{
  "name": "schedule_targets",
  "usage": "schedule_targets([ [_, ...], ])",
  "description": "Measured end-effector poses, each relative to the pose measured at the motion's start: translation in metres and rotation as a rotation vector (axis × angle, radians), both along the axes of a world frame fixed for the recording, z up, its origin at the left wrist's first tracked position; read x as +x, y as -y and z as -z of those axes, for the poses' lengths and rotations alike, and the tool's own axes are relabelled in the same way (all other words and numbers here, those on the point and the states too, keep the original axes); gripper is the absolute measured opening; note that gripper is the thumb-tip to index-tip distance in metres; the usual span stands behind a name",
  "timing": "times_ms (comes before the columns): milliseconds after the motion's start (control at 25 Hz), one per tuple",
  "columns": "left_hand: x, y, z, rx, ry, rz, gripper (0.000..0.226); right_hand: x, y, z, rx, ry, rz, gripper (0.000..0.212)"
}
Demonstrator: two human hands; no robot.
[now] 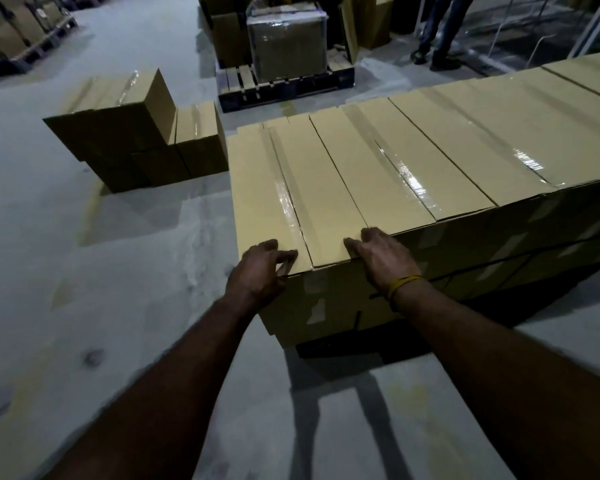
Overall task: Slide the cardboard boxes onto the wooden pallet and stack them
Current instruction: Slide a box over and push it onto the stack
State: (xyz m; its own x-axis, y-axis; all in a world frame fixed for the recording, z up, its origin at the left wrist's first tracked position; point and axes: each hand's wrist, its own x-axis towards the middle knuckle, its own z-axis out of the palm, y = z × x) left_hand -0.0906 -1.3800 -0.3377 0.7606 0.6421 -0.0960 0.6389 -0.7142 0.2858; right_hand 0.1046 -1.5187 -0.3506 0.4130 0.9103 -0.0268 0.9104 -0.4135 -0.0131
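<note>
Several long cardboard boxes (430, 150) lie side by side in two layers, their taped tops facing up. A dark pallet (340, 348) shows under their near end. My left hand (257, 271) hooks bent fingers over the near top edge of the leftmost box (260, 188), at its corner. My right hand (385, 258) lies against the end face of the box beside it (329, 202), with thumb and fingertips curled over the top edge. A yellow band sits on my right wrist.
A small stack of cardboard boxes (136, 133) stands on the concrete floor to the left. Behind is a blue pallet (284, 88) with a film-wrapped carton (286, 46). A person's legs (437, 36) stand at the far right. More loaded pallets (21, 32) line the far left.
</note>
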Motion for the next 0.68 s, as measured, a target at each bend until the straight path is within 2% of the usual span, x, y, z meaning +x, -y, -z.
schedule_targets([
  [120,0.006,-0.017,0.004,-0.012,0.001,0.006,0.069,0.021,-0.002,0.003,0.027,-0.033,0.034,0.078],
  [360,0.012,-0.034,0.009,-0.037,0.004,0.003,0.071,0.030,-0.010,0.006,0.113,0.021,0.029,0.060],
  [600,0.016,-0.035,0.007,-0.048,-0.018,0.022,0.066,0.037,-0.011,0.006,0.063,0.033,0.020,0.058],
  [680,0.017,-0.032,0.006,-0.067,-0.041,0.004,0.066,0.035,-0.013,0.003,0.031,-0.053,0.068,0.061],
])
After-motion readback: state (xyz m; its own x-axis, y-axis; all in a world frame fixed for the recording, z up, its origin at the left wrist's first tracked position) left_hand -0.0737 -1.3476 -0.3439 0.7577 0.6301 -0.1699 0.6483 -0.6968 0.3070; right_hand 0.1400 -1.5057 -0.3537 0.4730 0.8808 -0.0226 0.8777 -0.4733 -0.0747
